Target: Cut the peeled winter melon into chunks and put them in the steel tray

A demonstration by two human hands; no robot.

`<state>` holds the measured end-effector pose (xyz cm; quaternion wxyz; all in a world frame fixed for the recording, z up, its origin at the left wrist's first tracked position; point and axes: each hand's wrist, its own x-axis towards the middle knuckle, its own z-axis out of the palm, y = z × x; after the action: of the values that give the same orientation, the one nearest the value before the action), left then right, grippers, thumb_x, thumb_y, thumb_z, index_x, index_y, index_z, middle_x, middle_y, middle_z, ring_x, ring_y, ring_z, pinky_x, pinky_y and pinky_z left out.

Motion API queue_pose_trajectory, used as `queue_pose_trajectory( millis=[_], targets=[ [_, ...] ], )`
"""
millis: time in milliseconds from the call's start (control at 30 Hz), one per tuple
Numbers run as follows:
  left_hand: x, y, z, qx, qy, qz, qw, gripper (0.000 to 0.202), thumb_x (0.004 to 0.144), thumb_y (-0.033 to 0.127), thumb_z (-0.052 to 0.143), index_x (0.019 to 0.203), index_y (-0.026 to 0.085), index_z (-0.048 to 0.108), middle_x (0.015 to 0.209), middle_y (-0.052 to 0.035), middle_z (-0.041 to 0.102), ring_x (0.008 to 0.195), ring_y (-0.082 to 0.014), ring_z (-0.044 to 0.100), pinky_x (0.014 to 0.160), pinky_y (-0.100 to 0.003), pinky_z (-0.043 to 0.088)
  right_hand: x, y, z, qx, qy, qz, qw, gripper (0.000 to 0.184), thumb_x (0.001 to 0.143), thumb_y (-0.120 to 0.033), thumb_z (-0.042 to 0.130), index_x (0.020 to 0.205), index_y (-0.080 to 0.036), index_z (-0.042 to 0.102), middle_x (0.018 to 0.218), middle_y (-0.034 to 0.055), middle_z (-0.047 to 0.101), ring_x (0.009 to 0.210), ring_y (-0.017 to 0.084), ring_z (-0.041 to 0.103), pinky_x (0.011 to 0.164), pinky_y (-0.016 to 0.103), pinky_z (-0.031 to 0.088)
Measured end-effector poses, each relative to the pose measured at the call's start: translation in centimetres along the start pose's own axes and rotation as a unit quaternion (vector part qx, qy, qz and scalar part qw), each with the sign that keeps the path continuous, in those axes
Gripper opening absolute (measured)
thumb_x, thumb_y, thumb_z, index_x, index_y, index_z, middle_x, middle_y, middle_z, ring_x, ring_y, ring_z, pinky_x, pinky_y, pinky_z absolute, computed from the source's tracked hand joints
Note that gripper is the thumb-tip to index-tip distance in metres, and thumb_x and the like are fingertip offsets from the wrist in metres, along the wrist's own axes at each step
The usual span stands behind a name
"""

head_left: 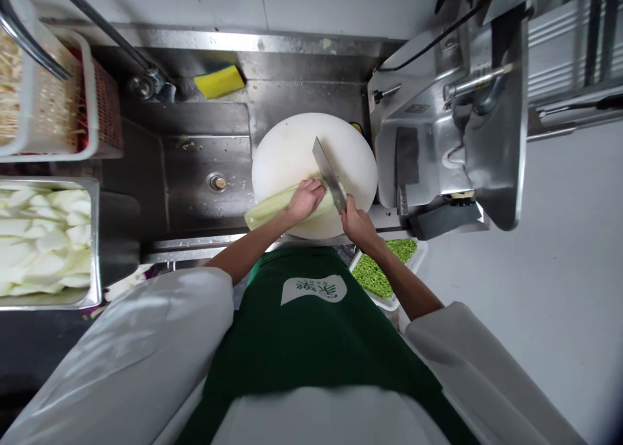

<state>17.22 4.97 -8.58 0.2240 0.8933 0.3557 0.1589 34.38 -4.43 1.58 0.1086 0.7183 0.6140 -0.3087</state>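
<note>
A long pale green vegetable (pixel 270 209) lies across the near part of a round white cutting board (pixel 292 150). My left hand (pixel 305 198) presses down on it with curled fingers, right beside the blade. My right hand (pixel 357 222) grips the handle of a cleaver (pixel 327 170), whose blade stands on the vegetable just right of my left fingers.
A steel sink (pixel 195 166) with a drain lies left of the board, a yellow sponge (pixel 219 81) behind it. A metal pan of white vegetable pieces (pixel 43 237) sits far left, a basket (pixel 53 101) above it. A meat slicer (pixel 452 120) stands right; a tray of chopped greens (pixel 377 273) is below.
</note>
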Motion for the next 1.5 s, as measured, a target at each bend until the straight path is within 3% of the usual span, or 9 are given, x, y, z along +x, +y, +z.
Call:
queue_pose_trajectory(
  millis=[233,433,533,667,800,933,1033,1267,1500],
  targets=[
    [-1.8,-1.6,-1.2,-0.006,0.008,-0.009,1.000,0.038,0.109,0.035,0.035,0.106,0.018,0.070,0.109,-0.0103,0.068,0.102,-0.0236,0.055,0.093,-0.040,0.043,1.4,-1.9,0.5,0.009,-0.018,-0.031,0.999,0.060,0.106,-0.028,0.027,0.160,-0.007,0.011,0.107,0.0217,0.070,0.098,0.033,0.069,0.088,0.040,0.049],
    [-1.8,-1.7,-1.0,-0.001,0.021,-0.003,1.000,0.037,0.109,0.034,0.036,0.104,0.019,0.069,0.107,-0.0100,0.068,0.101,-0.0239,0.055,0.089,-0.040,0.042,4.9,-2.0,2.9,0.042,0.016,-0.033,0.998,0.057,0.107,-0.032,0.021,0.158,-0.007,0.021,0.099,0.0195,0.068,0.091,0.034,0.069,0.082,0.046,0.052],
    [-1.8,-1.7,-0.9,0.011,0.024,0.001,1.000,0.038,0.109,0.035,0.035,0.105,0.018,0.069,0.108,-0.0100,0.068,0.101,-0.0241,0.054,0.090,-0.040,0.042,5.5,-1.7,2.9,0.042,0.036,-0.039,0.998,0.057,0.108,-0.034,0.022,0.158,-0.007,0.023,0.100,0.0201,0.069,0.091,0.035,0.069,0.081,0.046,0.052],
    [-1.7,-1.5,-1.1,0.025,0.015,-0.004,1.000,0.038,0.109,0.034,0.034,0.106,0.018,0.069,0.107,-0.0109,0.067,0.101,-0.0250,0.054,0.088,-0.041,0.041,3.8,-1.3,1.0,0.024,0.066,-0.063,0.996,0.060,0.108,-0.037,0.024,0.160,-0.008,0.019,0.103,0.0204,0.071,0.091,0.035,0.069,0.082,0.044,0.051],
    [-1.5,-1.1,-1.4,0.043,-0.001,-0.006,0.999,0.038,0.109,0.032,0.034,0.106,0.018,0.069,0.106,-0.0106,0.067,0.101,-0.0253,0.053,0.089,-0.040,0.041,0.5,-1.7,-0.5,-0.008,0.050,-0.051,0.997,0.062,0.108,-0.036,0.023,0.161,-0.006,0.012,0.099,0.0195,0.074,0.088,0.033,0.070,0.081,0.041,0.050],
    [-1.6,-1.0,-1.5,0.050,-0.012,-0.006,0.999,0.035,0.108,0.031,0.036,0.109,0.017,0.069,0.108,-0.0105,0.066,0.102,-0.0259,0.053,0.089,-0.040,0.041,-1.0,-2.3,-0.5,-0.014,0.026,-0.036,0.999,0.067,0.108,-0.035,0.024,0.163,-0.004,0.002,0.097,0.0193,0.074,0.087,0.032,0.070,0.080,0.040,0.050],
    [-1.6,-1.2,-1.5,0.039,-0.013,-0.005,0.999,0.035,0.108,0.031,0.037,0.110,0.018,0.069,0.109,-0.0113,0.066,0.103,-0.0262,0.053,0.090,-0.041,0.041,0.2,-2.7,0.4,0.008,0.022,-0.035,0.999,0.070,0.108,-0.036,0.023,0.163,-0.003,-0.004,0.098,0.0206,0.073,0.089,0.033,0.070,0.081,0.042,0.051],
    [-1.8,-1.6,-1.2,0.013,0.009,-0.002,1.000,0.037,0.109,0.032,0.034,0.108,0.018,0.069,0.108,-0.0099,0.066,0.100,-0.0249,0.054,0.090,-0.039,0.043,5.1,-3.1,3.1,0.065,0.042,-0.027,0.997,0.070,0.107,-0.036,0.021,0.165,-0.003,0.000,0.106,0.0233,0.070,0.096,0.037,0.069,0.087,0.051,0.051],
    [-2.1,-1.5,-1.2,0.036,0.020,-0.007,0.999,0.039,0.109,0.031,0.033,0.102,0.016,0.069,0.108,-0.0108,0.066,0.100,-0.0249,0.054,0.091,-0.039,0.044,4.0,-2.1,0.9,0.025,0.059,-0.052,0.997,0.064,0.106,-0.034,0.030,0.163,-0.007,0.019,0.124,0.0229,0.069,0.104,0.035,0.068,0.091,0.045,0.051]
  ],
)
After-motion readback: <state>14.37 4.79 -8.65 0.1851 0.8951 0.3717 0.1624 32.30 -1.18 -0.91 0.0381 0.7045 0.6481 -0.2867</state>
